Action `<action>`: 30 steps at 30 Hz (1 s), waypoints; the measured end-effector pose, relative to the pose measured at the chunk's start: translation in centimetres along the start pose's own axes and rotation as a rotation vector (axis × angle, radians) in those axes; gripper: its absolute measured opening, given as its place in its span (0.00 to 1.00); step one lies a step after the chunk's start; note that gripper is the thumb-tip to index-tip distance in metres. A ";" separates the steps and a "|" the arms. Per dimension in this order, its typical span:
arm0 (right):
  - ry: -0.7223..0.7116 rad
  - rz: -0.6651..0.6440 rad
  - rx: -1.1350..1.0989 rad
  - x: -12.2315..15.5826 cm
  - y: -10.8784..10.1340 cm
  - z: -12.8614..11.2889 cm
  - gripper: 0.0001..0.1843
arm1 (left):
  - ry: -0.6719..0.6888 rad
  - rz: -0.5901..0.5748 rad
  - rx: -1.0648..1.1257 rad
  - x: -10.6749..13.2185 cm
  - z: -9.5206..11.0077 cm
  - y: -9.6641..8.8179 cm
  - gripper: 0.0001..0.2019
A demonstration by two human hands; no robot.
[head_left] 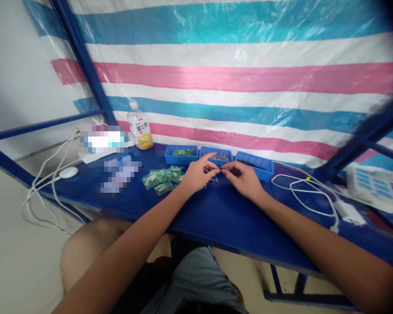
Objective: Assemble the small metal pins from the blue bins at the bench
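Note:
My left hand (199,173) and my right hand (244,178) meet fingertip to fingertip above the blue table, both pinched closed. Whatever lies between the fingertips is too small to make out. Just below them a few thin metal pieces (215,179) lie on the table, partly hidden by my left hand. Left of that hand is a pile of small green-and-clear packets (163,178). Behind my hands stand three blue bins in a row: the left bin (181,160) has green packets in it, the middle bin (202,152) small metal parts, the right bin (267,173) dark small parts.
A drink bottle (140,128) stands at the back left, near a white power strip (101,153) and a round white object (68,172) with cables. On the right lie a white cable (309,211), a white charger (349,213) and a white-and-blue box (373,187). Blue metal posts frame the table.

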State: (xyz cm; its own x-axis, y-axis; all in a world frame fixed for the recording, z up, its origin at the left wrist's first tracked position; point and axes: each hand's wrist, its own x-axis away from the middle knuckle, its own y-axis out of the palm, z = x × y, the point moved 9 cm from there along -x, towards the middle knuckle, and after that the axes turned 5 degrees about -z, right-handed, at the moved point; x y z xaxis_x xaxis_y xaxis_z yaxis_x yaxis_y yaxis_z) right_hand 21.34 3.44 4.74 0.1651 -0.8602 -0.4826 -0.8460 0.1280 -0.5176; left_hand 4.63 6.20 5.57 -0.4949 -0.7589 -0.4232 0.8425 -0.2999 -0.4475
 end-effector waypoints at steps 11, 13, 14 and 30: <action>-0.052 -0.055 -0.071 0.1 0.8 -0.8 0.22 | 0.001 0.038 0.037 0.1 0.3 -0.3 0.26; -0.056 -0.013 -0.016 0.0 0.2 -1.1 0.20 | -0.016 0.043 -0.014 0.2 0.4 -0.4 0.22; -0.047 0.015 0.013 0.0 -0.2 -1.1 0.17 | -0.029 0.023 -0.026 0.2 0.3 -0.3 0.20; -0.070 -0.085 -0.013 -0.1 1.0 -0.4 0.12 | -0.039 -0.014 0.085 -0.1 -0.7 0.1 0.12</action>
State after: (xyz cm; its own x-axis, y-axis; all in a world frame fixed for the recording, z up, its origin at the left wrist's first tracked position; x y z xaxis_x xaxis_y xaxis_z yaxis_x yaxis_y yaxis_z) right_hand 20.29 3.44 4.55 0.2708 -0.8310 -0.4860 -0.8339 0.0497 -0.5497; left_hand 4.56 6.66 4.98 -0.4993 -0.7758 -0.3858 0.8516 -0.3573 -0.3836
